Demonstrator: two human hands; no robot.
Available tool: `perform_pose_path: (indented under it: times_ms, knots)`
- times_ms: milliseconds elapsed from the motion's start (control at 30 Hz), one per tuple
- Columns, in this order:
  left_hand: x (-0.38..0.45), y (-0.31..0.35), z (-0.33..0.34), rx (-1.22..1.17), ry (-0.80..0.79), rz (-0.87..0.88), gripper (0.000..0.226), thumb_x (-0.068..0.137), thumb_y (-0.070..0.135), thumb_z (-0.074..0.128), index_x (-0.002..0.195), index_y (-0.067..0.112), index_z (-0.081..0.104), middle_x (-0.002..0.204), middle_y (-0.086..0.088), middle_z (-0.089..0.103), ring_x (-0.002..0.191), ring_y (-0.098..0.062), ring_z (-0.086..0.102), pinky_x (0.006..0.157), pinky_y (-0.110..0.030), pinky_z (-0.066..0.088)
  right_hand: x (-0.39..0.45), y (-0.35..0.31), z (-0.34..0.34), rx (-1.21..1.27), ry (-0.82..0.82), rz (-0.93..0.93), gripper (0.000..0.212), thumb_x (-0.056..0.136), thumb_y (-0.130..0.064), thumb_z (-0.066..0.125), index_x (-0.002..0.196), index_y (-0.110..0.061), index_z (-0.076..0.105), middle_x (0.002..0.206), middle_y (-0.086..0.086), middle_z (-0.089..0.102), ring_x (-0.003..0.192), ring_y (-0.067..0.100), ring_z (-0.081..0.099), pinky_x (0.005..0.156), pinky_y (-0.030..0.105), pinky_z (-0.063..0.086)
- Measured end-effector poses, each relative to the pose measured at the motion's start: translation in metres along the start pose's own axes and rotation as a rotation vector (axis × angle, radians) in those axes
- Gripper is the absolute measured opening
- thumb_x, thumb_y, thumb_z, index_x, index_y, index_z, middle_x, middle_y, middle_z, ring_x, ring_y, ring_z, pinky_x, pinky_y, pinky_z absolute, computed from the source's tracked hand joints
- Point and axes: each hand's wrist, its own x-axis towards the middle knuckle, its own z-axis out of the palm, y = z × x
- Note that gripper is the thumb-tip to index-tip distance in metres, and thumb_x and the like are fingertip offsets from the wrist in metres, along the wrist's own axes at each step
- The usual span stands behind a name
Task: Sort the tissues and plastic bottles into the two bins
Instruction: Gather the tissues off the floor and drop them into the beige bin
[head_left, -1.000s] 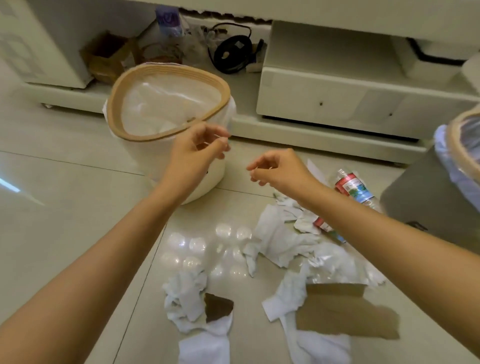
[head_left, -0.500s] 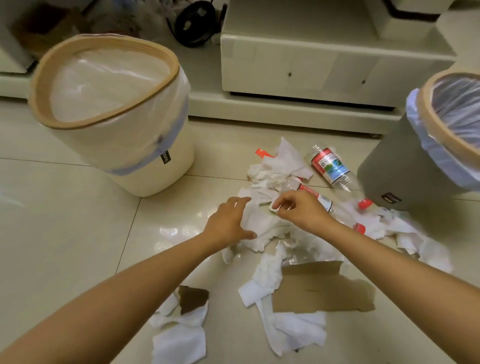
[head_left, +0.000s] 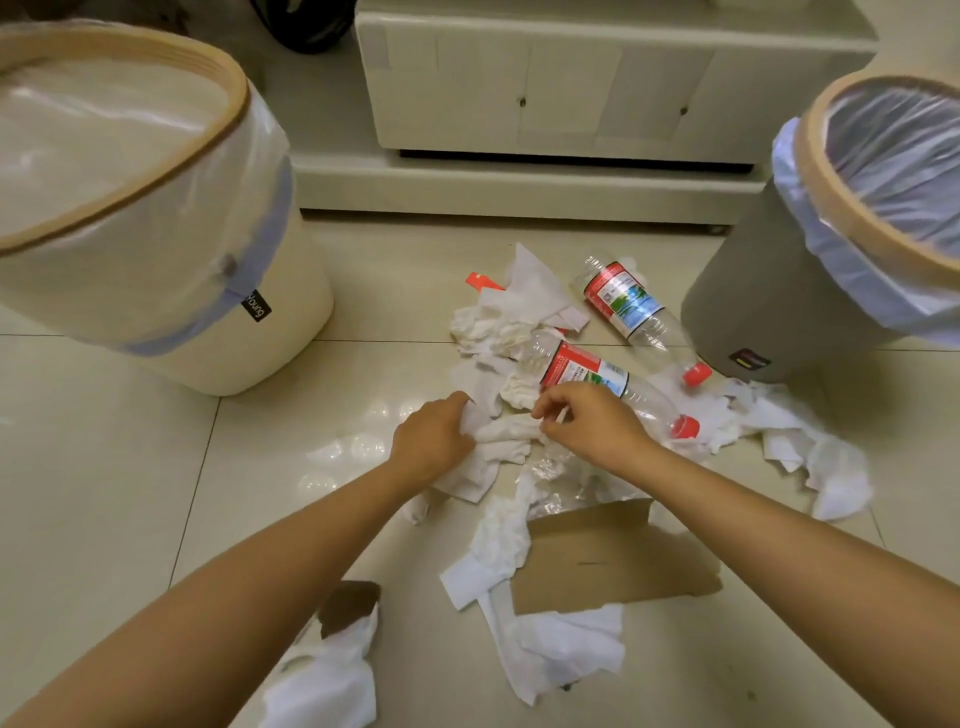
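Crumpled white tissues (head_left: 506, 441) lie heaped on the tiled floor between two lined bins. My left hand (head_left: 434, 441) grips a wad of tissue at the heap's left side. My right hand (head_left: 587, 423) pinches the same tissue from the right, just in front of a clear plastic bottle (head_left: 597, 376) with a red label and red cap. A second bottle (head_left: 626, 304) lies behind it beside the grey bin (head_left: 753, 306) on the right. The cream bin (head_left: 249, 332) stands at the left with a clear liner.
A torn brown cardboard piece (head_left: 613, 564) lies among tissues near me, with more tissues at front (head_left: 322, 680) and right (head_left: 831, 467). A loose red cap (head_left: 696, 374) sits by the grey bin. A white low cabinet (head_left: 545, 104) runs behind.
Both hands came down from the cream bin's rim to the tissue heap and closed on a tissue. The view tilted down and nearer the floor.
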Motion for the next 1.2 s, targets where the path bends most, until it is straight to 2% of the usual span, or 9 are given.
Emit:
perform_pose_path:
  times_ms: [167,300,400,533,667,833,967,1067,1200]
  knots:
    - [-0.016,-0.017,-0.03,-0.191,0.093,-0.012,0.021,0.087,0.026,0.055,0.107,0.022,0.057,0.099,0.0,0.064,0.086,-0.023,0.057,0.069,-0.033,0.045,0.004,0.005,0.001,-0.116,0.004,-0.082,0.045,0.08,-0.023,0.065,0.123,-0.028,0.054,0.116,-0.008,0.051,0.106,0.012,0.052,0.082,0.031,0.045]
    - [-0.033,-0.032,-0.046,-0.34,0.156,-0.059,0.015,0.083,0.027,0.055,0.094,0.019,0.06,0.089,-0.001,0.065,0.083,-0.024,0.058,0.072,-0.039,0.047,0.012,-0.003,0.011,-0.196,-0.146,-0.128,0.078,0.075,-0.04,0.072,0.142,-0.032,0.032,0.144,-0.005,0.033,0.124,0.019,0.045,0.094,0.038,0.046]
    - [-0.043,-0.038,-0.054,-0.391,0.179,-0.09,0.022,0.072,0.035,0.049,0.087,0.022,0.059,0.082,0.002,0.063,0.079,-0.021,0.058,0.068,-0.039,0.048,0.022,-0.007,0.022,-0.293,-0.196,-0.122,0.097,0.071,-0.046,0.073,0.148,-0.033,0.015,0.156,-0.003,0.01,0.135,0.024,0.031,0.098,0.039,0.042]
    - [-0.051,-0.048,-0.062,-0.407,0.206,-0.156,0.021,0.07,0.036,0.047,0.086,0.027,0.058,0.08,0.006,0.063,0.078,-0.019,0.058,0.068,-0.04,0.049,0.041,-0.019,0.029,-0.414,-0.181,-0.181,0.111,0.071,-0.032,0.074,0.147,-0.041,-0.007,0.158,-0.005,-0.014,0.143,0.027,0.015,0.091,0.038,0.046]
    - [-0.058,-0.06,-0.067,-0.432,0.209,-0.222,0.026,0.07,0.037,0.044,0.09,0.028,0.058,0.083,0.004,0.063,0.08,-0.021,0.058,0.071,-0.042,0.05,0.061,-0.03,0.036,-0.525,-0.21,-0.264,0.112,0.071,-0.037,0.075,0.142,-0.05,-0.01,0.155,-0.006,-0.024,0.145,0.03,0.006,0.103,0.05,0.039]
    - [-0.06,-0.074,-0.069,-0.477,0.189,-0.289,0.016,0.077,0.031,0.048,0.086,0.024,0.059,0.081,0.0,0.063,0.079,-0.024,0.059,0.072,-0.045,0.051,0.078,-0.038,0.04,-0.539,-0.107,-0.254,0.115,0.064,-0.06,0.074,0.146,-0.044,-0.005,0.157,0.0,-0.02,0.145,0.03,-0.002,0.115,0.05,0.016]
    - [-0.063,-0.077,-0.059,-0.465,0.107,-0.282,0.009,0.085,0.021,0.053,0.085,0.027,0.06,0.081,0.003,0.063,0.079,-0.02,0.059,0.075,-0.043,0.051,0.095,-0.042,0.033,-0.568,-0.114,-0.159,0.115,0.065,-0.066,0.07,0.147,-0.042,-0.007,0.157,0.007,-0.019,0.145,0.034,-0.009,0.116,0.047,0.009]
    - [-0.064,-0.077,-0.051,-0.454,0.071,-0.278,0.01,0.085,0.023,0.053,0.086,0.032,0.058,0.083,0.008,0.063,0.081,-0.015,0.059,0.078,-0.042,0.052,0.102,-0.045,0.036,-0.65,-0.165,-0.125,0.107,0.065,-0.065,0.07,0.147,-0.037,0.007,0.155,0.014,0.01,0.141,0.037,0.015,0.11,0.045,0.023]
    - [-0.064,-0.079,-0.047,-0.457,0.044,-0.29,0.018,0.078,0.032,0.049,0.092,0.032,0.06,0.087,0.006,0.067,0.082,-0.016,0.061,0.078,-0.042,0.054,0.098,-0.052,0.046,-0.659,-0.108,-0.158,0.068,0.08,-0.041,0.065,0.139,-0.03,0.034,0.135,0.009,0.037,0.119,0.03,0.041,0.086,0.038,0.04]
